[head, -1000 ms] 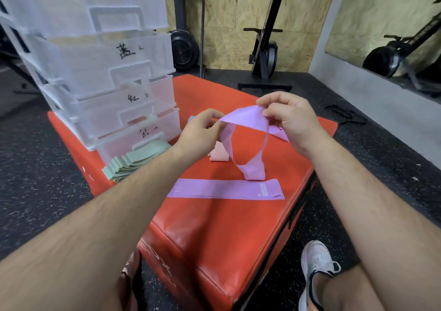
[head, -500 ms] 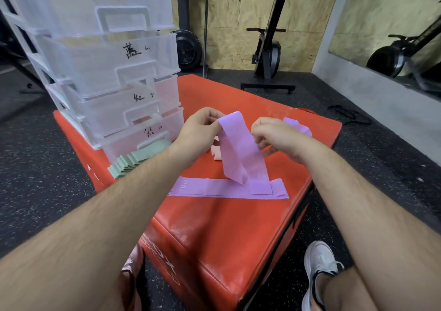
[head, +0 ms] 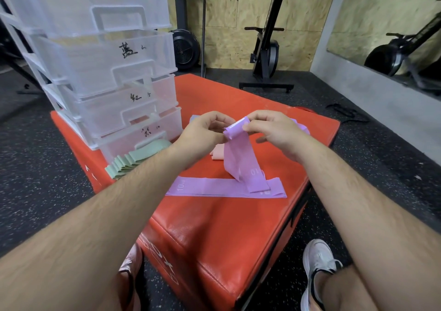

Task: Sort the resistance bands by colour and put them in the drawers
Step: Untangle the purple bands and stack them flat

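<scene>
Speckled black floor (head: 47, 174), chipboard wall (head: 224, 24).

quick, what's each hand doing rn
Left hand: closed, pinching the top edge of the hanging purple band.
Right hand: closed, pinching the same top edge from the other side.

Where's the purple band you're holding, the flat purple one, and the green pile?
held purple band (head: 241, 158), head view, middle of its hanging strip.
flat purple band (head: 210, 188), head view, middle of its length.
green bands pile (head: 136, 159), head view, top of the pile.
</scene>
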`<action>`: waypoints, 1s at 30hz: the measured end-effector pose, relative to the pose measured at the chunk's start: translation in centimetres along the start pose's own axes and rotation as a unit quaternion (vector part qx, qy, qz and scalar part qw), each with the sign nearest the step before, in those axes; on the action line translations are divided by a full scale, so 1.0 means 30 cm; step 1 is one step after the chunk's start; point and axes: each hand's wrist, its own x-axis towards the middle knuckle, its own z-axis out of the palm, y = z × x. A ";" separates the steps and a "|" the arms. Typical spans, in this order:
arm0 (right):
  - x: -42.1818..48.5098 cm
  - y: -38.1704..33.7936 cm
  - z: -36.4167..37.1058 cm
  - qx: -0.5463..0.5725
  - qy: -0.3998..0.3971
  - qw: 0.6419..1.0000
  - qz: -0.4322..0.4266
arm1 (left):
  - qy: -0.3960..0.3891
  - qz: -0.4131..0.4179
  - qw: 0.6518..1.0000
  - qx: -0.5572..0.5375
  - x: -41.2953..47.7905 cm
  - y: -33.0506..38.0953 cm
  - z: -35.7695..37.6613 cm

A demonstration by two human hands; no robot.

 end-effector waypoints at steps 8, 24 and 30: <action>-0.021 -0.004 -0.023 -0.053 -0.035 0.998 0.019 | 0.082 -0.006 0.987 -0.135 -0.001 0.030 0.011; 0.001 0.023 0.040 -0.051 -0.018 0.997 -0.057 | 0.102 0.060 0.991 -0.063 -0.006 0.043 0.020; 0.011 0.031 0.058 -0.039 0.004 0.997 -0.068 | 0.057 0.044 0.993 0.092 -0.015 0.040 0.011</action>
